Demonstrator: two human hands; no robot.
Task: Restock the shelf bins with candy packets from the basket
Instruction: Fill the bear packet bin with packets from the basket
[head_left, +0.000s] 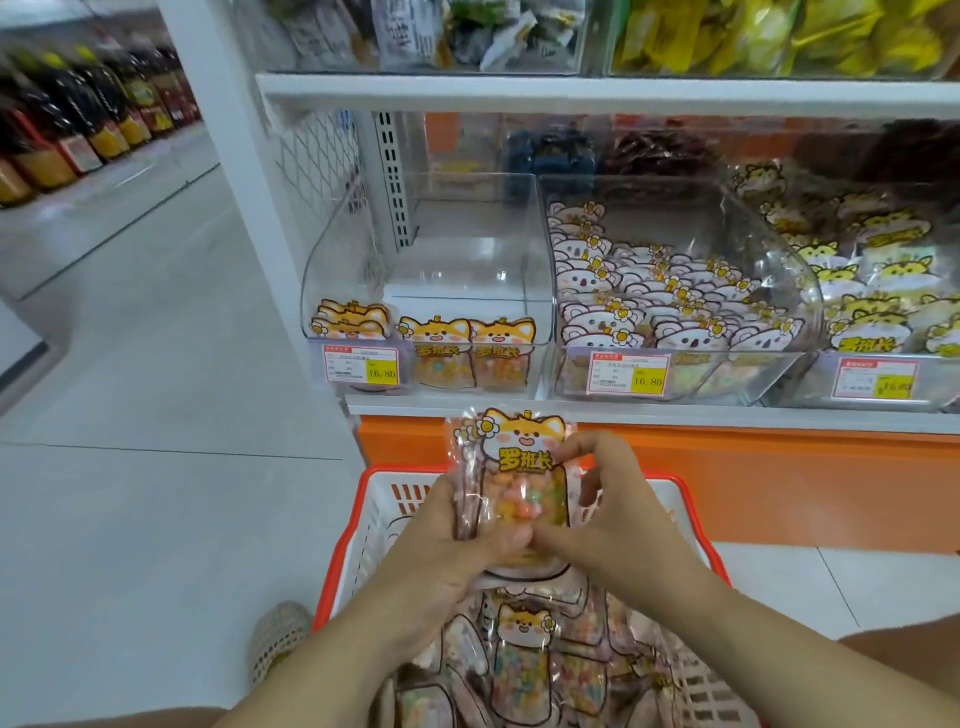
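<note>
Above the basket I hold a small stack of fox-printed candy packets (519, 467) upright with both hands. My left hand (457, 545) grips the stack's lower left side, thumb across the front. My right hand (602, 514) pinches its right edge with curled fingers. The red-rimmed white basket (363, 525) below holds several more fox packets (522, 654). The clear left shelf bin (431, 280) is mostly bare, with a few fox packets (467, 348) standing along its front.
The middle bin (675, 291) is full of white bear packets, and the right bin (883, 291) holds yellow tiger packets. Price tags hang on the bin fronts. An orange base panel (779, 478) runs under the shelf. A tiled aisle lies to the left with bottles (78, 124) beyond.
</note>
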